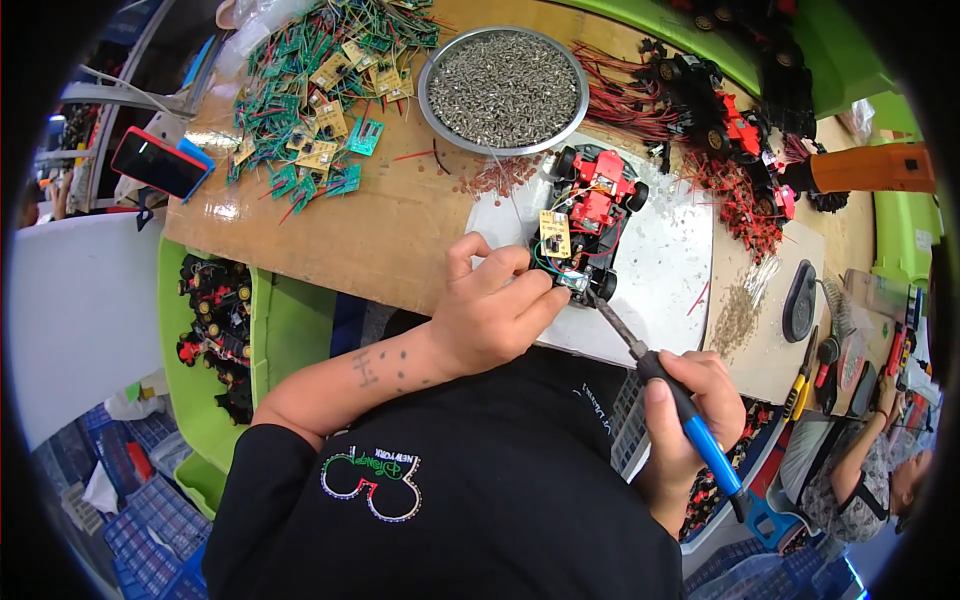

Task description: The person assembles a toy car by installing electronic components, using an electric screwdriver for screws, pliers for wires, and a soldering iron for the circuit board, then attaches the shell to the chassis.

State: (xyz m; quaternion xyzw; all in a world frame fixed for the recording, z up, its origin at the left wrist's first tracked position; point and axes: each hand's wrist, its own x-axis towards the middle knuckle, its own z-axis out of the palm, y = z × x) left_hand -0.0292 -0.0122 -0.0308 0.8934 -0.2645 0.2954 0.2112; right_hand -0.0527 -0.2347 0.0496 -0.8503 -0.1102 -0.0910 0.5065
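A red and black toy car chassis [598,205] lies on a white board, its wheels out to the sides. On it sits a small tan circuit board [554,234] with thin coloured wires. My left hand [497,305] is at the chassis's near end, thumb and fingers pinched beside the wires; what lies between the fingertips is hidden. In my right hand [690,405] is a soldering iron [708,452] with a blue and black handle. Its metal tip points up and left and reaches the chassis's near end, close to my left fingertips.
A metal bowl [503,88] of small metal parts stands beyond the chassis. Green and tan circuit boards [320,110] are heaped at the far left. Red wires and more chassis lie right, near an orange-handled tool [870,168]. A green bin [215,340] stands left. Another person [850,480] sits at right.
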